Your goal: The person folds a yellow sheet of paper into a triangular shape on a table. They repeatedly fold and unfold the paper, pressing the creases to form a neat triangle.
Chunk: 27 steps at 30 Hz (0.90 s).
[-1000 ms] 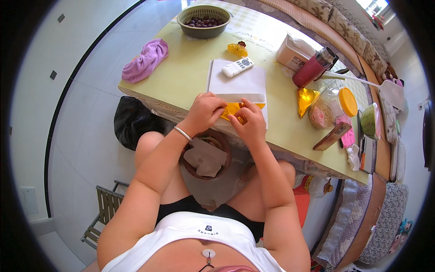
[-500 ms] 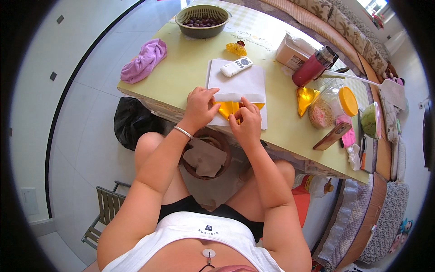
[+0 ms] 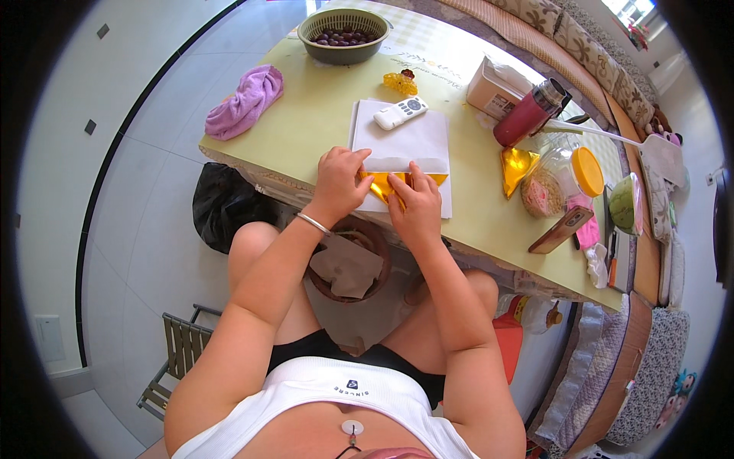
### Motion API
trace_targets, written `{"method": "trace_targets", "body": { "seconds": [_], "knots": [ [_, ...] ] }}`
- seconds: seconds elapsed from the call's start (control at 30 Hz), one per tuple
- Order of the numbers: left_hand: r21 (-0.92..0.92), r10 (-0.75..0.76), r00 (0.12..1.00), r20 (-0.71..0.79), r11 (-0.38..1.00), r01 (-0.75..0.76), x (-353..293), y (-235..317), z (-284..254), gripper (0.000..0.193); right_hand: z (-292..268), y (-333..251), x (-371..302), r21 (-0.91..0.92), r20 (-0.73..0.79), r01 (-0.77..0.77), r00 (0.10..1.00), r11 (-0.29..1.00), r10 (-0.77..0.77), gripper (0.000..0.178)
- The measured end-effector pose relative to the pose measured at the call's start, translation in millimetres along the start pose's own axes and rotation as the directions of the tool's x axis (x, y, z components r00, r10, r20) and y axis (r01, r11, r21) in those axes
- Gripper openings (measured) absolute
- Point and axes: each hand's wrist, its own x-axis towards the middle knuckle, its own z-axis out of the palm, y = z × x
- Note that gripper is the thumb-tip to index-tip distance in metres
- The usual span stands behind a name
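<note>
A shiny gold foil sheet [image 3: 380, 186], folded into a small flat shape, lies on a stack of white paper [image 3: 405, 145] at the table's near edge. My left hand [image 3: 339, 181] holds its left side between thumb and bent fingers. Pressed onto its middle and right part are the fingertips of my right hand [image 3: 417, 200], which hide some of the foil. A white remote control [image 3: 401, 113] rests on the far part of the paper. To the right, a folded gold piece [image 3: 518, 170] sits beside a clear jar with a yellow lid [image 3: 587, 171].
A basket of dark round fruit [image 3: 342, 52], a purple cloth [image 3: 246, 103] and a yellow hair claw [image 3: 401, 83] are on the table. At right are a red thermos [image 3: 527, 115], a tissue box [image 3: 489, 90], a phone [image 3: 560, 231] and a cut melon [image 3: 625, 203]. Below stands a bin [image 3: 375, 237].
My right hand's fingers have shifted slightly left and flattened down onto the gold foil. The left hand has barely moved.
</note>
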Motion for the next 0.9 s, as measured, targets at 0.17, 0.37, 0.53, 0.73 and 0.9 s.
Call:
{"method": "trace_targets", "body": {
  "seconds": [0.17,0.37,0.53,0.73,0.9],
  "knots": [
    [0.213,0.314,0.945,-0.092,0.933,-0.29,-9.4,20.1,-2.6,0.037,-1.1,-3.8,0.2,-0.031,0.017,-0.003,1.0,1.0,0.003,0.039],
    [0.267,0.254,0.964,0.084,0.926,-0.267,-44.4,28.8,0.3,0.036,-4.1,-0.5,0.3,0.006,0.048,0.012,0.999,1.0,-0.012,0.039],
    [0.399,0.154,0.981,0.118,0.897,-0.189,-53.7,37.0,9.8,0.043,-5.3,-1.8,0.0,-0.002,0.056,0.011,0.998,1.0,-0.011,0.039],
    [0.386,0.113,0.971,0.208,0.903,-0.188,-52.5,42.4,1.2,0.055,-3.8,1.0,-2.2,-0.006,0.065,-0.001,0.998,1.0,0.001,0.041],
    [0.348,0.126,0.969,0.21,0.917,-0.195,-53.6,34.2,0.1,0.059,-1.2,0.6,-2.3,0.011,0.056,0.0,0.998,1.0,0.0,0.043]
  ]
}}
